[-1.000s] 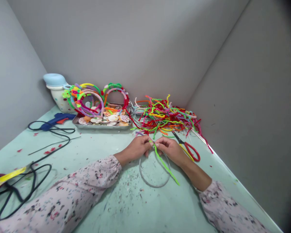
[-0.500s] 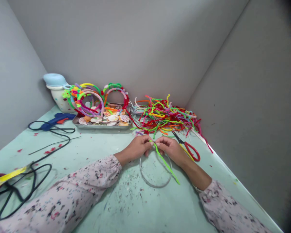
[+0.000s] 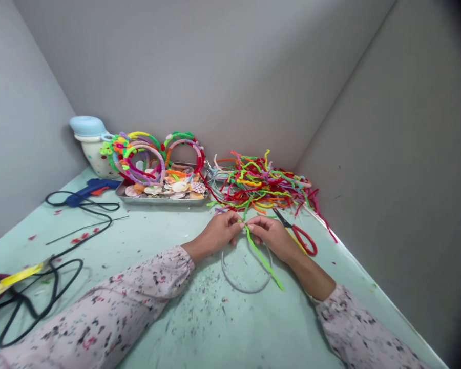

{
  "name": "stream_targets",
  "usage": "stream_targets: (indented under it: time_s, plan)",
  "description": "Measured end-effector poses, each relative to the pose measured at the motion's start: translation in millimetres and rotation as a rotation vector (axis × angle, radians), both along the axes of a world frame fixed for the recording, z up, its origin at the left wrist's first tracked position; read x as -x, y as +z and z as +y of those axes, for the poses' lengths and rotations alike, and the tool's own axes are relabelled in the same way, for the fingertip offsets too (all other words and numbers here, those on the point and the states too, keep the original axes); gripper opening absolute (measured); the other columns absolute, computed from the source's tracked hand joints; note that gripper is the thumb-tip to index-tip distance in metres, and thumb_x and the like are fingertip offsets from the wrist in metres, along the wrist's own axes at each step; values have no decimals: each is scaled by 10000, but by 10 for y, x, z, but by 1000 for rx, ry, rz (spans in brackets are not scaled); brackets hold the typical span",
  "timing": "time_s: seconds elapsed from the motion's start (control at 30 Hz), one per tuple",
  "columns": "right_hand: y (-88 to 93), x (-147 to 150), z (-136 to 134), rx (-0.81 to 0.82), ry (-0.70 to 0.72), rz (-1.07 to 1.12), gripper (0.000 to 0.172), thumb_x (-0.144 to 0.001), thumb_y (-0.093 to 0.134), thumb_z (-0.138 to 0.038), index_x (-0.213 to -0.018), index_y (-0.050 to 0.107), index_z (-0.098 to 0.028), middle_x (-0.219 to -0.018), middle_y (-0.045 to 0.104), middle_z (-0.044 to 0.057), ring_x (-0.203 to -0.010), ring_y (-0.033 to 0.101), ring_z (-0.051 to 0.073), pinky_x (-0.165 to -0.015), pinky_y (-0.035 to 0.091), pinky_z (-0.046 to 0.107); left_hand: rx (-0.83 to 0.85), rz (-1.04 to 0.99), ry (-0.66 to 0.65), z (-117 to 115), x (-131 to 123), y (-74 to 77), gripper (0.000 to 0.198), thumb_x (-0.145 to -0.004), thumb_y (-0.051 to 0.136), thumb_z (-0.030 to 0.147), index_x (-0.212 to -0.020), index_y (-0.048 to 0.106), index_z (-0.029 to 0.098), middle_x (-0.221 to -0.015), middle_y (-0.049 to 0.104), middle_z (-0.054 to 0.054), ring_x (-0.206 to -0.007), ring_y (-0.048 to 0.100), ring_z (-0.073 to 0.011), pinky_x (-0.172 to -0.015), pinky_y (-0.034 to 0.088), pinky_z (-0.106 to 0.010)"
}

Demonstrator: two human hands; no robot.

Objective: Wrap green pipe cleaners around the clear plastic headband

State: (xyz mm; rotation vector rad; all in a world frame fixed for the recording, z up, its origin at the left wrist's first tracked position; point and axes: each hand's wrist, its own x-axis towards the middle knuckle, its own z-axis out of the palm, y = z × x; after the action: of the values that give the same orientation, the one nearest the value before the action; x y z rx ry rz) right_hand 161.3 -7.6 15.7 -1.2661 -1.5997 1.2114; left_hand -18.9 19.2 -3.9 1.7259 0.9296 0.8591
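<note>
Holding green stem (image 3: 261, 259) against far edge of hoop (image 3: 246, 291). Left hand (image 3: 218, 233) and right hand (image 3: 271, 233) both pinching it, fingertips nearly meeting, guessing for tight grip. Hoop lying flat on table (image 3: 157, 230), stem tail trailing near-right. Scissors (image 3: 301, 237) sitting just right, handy.

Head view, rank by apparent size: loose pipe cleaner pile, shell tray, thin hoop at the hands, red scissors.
1. pipe cleaner pile, the widest spread
2. shell tray
3. thin hoop and red scissors: about alike in span. The hoop lies nearer the camera, so these two are left unranked.
</note>
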Motion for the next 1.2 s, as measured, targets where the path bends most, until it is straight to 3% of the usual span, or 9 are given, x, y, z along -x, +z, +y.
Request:
stream_targets:
  time_s: [0.23,1.2]
  plan:
    - [-15,-10,10,-4,25,13,202,-791,595,-342,-876,629,-162,-559,523,-46,-503,455,92,-517,350,229,-1,44,-13,13,29,-24,201,-836,492,350,-785,529,159,-498,541,37,-459,515,-89,-492,351,-188]
    - [23,32,-12,16,12,-29,227,-760,597,-363,-855,594,-157,-548,525,-44,-497,466,91,-501,380,223,8,66,-27,1,43,4,222,-833,488,363,-752,511,157,-488,550,35,-450,504,-84,-493,359,-190]
